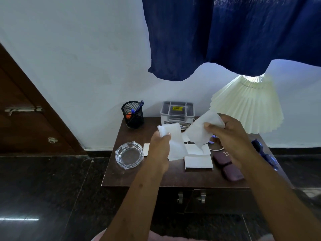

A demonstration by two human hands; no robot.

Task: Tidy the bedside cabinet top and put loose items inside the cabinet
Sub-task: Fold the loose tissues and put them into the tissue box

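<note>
Left hand (159,150) and right hand (231,134) pinch white tissues (199,131), partly hiding papers (198,161).

The dark wooden cabinet top (173,179) carries a black mesh pen holder (132,114) at its back left corner. A grey plastic box (178,113) sits beside it against the wall. A glass ashtray (129,155) sits front left, just beside a white card (146,149). A white pad (198,162) lies mid-top. A maroon case (227,168) and blue glasses (264,153) lie to the right.
</note>
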